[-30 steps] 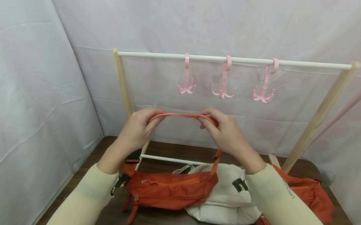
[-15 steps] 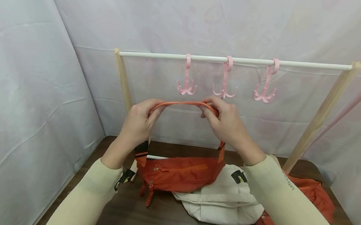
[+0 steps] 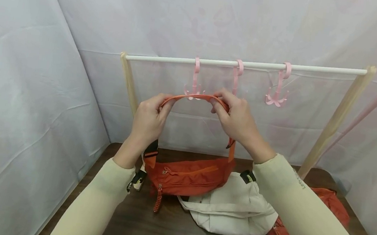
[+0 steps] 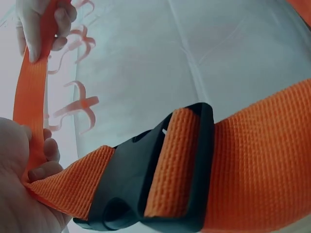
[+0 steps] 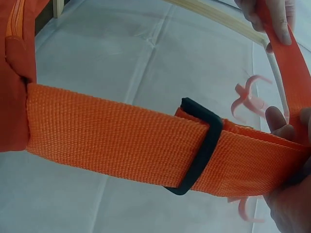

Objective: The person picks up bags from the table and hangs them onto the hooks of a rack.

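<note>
Both hands pinch an orange strap [image 3: 194,96] and stretch a span of it between them. The left hand [image 3: 149,117] grips its left end, the right hand [image 3: 236,113] its right end. Below hangs the red-orange waist bag [image 3: 188,177], tilted a little, its lower part in front of a white bag. A black buckle [image 4: 141,170] joins the strap near the left hand; a black slider [image 5: 199,145] sits on it near the right hand. Behind the strap is the left pink hook [image 3: 195,75]. The right hand partly covers the middle pink hook [image 3: 236,78].
The pink hooks hang on a white rod [image 3: 326,70] of a wooden-sided rack [image 3: 336,120]. A white bag [image 3: 233,215] and another red-orange bag [image 3: 333,207] lie on the dark wooden table [image 3: 147,233]. Pale curtains [image 3: 51,129] enclose the back and sides.
Both hands have risen steadily with the strap, now level with the lower ends of the hooks. The waist bag has come up and slightly right, exposing more of the white bag's strap.
</note>
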The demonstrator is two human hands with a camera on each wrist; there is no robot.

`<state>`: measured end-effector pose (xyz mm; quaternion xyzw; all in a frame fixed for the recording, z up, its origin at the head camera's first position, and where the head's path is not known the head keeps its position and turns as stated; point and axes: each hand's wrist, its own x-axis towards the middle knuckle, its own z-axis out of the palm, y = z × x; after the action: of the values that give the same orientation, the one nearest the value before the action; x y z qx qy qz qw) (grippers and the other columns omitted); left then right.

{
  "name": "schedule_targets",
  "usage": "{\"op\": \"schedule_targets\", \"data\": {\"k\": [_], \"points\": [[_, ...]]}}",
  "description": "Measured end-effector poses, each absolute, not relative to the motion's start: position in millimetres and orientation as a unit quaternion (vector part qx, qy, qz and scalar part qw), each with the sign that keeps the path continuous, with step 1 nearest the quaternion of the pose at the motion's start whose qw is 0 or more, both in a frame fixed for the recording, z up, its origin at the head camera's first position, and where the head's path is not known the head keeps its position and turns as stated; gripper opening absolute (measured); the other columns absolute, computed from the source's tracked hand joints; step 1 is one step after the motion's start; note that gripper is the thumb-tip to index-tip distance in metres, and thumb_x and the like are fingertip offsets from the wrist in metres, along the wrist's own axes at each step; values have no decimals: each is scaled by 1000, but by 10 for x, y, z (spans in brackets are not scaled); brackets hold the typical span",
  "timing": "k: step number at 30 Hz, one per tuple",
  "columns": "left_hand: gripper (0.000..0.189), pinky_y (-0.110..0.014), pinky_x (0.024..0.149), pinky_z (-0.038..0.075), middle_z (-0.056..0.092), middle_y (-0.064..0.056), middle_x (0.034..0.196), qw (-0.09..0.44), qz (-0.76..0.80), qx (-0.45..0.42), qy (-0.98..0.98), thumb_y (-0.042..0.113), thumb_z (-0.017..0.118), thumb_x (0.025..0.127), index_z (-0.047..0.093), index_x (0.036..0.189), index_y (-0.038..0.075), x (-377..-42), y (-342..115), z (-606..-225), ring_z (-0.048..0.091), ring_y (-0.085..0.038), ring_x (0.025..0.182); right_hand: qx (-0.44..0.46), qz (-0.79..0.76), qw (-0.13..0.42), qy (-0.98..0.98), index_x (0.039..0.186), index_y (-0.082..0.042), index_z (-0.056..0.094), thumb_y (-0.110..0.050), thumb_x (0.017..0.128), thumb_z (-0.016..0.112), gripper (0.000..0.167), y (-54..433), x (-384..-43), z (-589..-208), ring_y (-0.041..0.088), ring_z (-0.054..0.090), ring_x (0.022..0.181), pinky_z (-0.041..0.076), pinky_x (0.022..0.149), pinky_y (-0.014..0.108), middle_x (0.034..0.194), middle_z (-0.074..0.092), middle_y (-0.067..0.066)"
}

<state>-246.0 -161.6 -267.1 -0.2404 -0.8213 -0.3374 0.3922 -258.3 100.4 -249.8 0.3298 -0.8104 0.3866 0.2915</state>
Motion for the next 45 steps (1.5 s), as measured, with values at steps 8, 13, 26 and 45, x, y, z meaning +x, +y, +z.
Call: {"op": "schedule_targets", "data": {"k": [8, 13, 26, 45], "points": [[28, -36, 56, 35, 58, -4, 71, 422, -334, -211, -816, 31, 65, 108, 78, 103, 7, -2518, -1539, -2603, 46, -21, 60, 308, 388, 295, -817, 110, -10, 70, -18, 110, 59, 13, 959, -2651, -2404, 18, 49, 56, 40, 53, 35, 76, 67, -2], [29, -36, 55, 34, 55, -3, 68, 439, -324, -199, -814, 31, 64, 109, 78, 103, 7, -2554, -1493, -2566, 45, -21, 59, 291, 386, 297, -824, 112, -11, 69, -23, 111, 58, 16, 929, -2689, -2340, 19, 48, 55, 40, 51, 36, 73, 62, 0], [24, -36, 56, 38, 61, -7, 73, 449, -309, -180, -819, 24, 65, 109, 76, 103, 3, -2637, -1444, -2482, 51, -23, 60, 263, 374, 281, -844, 118, -14, 70, -27, 112, 57, 19, 922, -2813, -2252, 26, 44, 54, 35, 53, 38, 67, 51, 8], [27, -38, 58, 40, 64, -6, 79, 436, -289, -159, -837, 31, 64, 108, 74, 103, 7, -2782, -1458, -2462, 54, -24, 65, 234, 353, 252, -870, 121, -16, 69, -32, 112, 56, 23, 913, -2917, -2224, 27, 47, 61, 38, 60, 39, 76, 56, 7]]}}
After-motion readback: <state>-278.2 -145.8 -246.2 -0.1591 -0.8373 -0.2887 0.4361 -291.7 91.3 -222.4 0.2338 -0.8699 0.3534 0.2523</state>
